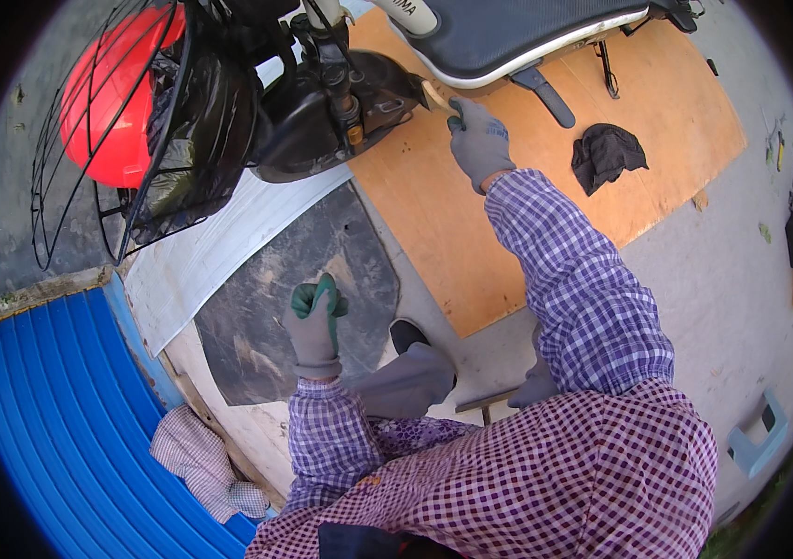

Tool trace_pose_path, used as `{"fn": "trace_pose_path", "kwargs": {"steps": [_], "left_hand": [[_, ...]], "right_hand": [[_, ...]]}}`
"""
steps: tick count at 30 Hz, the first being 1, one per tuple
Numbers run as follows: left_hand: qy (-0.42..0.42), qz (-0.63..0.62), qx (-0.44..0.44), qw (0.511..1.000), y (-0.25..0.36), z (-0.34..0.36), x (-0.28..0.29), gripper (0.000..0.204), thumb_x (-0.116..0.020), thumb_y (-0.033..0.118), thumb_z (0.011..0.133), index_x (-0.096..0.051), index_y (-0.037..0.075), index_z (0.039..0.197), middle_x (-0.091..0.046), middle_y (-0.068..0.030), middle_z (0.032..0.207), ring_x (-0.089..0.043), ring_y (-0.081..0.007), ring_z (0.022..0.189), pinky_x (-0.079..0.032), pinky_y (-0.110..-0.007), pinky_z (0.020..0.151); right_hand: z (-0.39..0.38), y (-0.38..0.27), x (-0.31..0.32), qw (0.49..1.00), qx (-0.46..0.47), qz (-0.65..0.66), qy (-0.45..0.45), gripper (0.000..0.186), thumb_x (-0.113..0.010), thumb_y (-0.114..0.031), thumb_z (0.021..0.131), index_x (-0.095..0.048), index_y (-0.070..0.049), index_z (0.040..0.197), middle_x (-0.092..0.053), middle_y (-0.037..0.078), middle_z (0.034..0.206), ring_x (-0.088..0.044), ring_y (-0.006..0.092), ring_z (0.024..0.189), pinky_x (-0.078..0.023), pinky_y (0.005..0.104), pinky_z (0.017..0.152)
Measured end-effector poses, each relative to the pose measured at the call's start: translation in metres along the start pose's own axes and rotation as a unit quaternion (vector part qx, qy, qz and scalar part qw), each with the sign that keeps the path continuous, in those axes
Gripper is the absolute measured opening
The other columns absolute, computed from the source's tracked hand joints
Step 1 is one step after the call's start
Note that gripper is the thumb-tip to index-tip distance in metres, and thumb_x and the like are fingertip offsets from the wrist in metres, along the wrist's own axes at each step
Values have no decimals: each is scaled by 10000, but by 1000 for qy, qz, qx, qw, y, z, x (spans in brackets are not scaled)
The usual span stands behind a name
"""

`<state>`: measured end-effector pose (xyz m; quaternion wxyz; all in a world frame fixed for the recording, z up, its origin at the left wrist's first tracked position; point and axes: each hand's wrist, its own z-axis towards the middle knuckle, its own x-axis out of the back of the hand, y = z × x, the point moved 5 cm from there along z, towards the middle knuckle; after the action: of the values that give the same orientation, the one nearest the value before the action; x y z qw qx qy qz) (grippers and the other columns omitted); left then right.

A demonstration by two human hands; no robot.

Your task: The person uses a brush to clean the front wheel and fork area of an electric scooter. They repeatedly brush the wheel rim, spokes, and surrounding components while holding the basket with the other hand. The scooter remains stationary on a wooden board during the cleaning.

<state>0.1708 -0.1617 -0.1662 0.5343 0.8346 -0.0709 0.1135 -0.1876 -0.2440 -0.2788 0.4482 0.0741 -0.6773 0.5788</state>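
Tan strip (433, 96) points up-left from right hand (481, 144), fingers pinching it, near black guard (307, 142); left hand (313, 328) farther, fingers curled.

Slim pale-tan tool (434, 96), slanted, in the right hand (481, 142), beside rounded black mudguard (383, 93)

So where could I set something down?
Orange-brown board: left of the right sleeve, and right of the black cloth. Dark mat: the stretch beyond the left hand. Crowded: upper left, around the red rounded object and black bag.
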Motion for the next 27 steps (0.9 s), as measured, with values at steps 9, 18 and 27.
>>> {"fn": "trace_pose_path", "kwargs": {"steps": [9, 18, 27], "left_hand": [[-14, -1, -2, 1000, 1, -11, 3, 245, -733, 220, 978, -652, 21, 861, -674, -72, 768, -659, -154, 664, -552, -307, 625], [-11, -9, -5, 1000, -1, -15, 10, 248, -734, 225, 980, -645, 31, 855, -664, -63, 767, -649, -153, 664, -541, -308, 619], [-11, -2, 5, 1000, -3, -15, 6, 229, -742, 216, 972, -655, 24, 884, -671, -67, 786, -657, -161, 672, -547, -313, 630]], "right_hand": [[17, -17, -22, 998, 23, 19, 51, 339, -641, -153, 959, -622, -109, 1295, -655, 198, 1195, -651, 399, 1066, -522, 504, 906], [9, 37, -2, 998, -19, 52, 6, 327, -663, -138, 938, -668, -103, 1263, -694, 162, 1166, -659, 370, 1092, -516, 461, 942], [-12, 22, -23, 982, -115, 149, -24, 365, -683, -146, 929, -653, -78, 1286, -702, 187, 1179, -660, 371, 1114, -511, 452, 970]]}}
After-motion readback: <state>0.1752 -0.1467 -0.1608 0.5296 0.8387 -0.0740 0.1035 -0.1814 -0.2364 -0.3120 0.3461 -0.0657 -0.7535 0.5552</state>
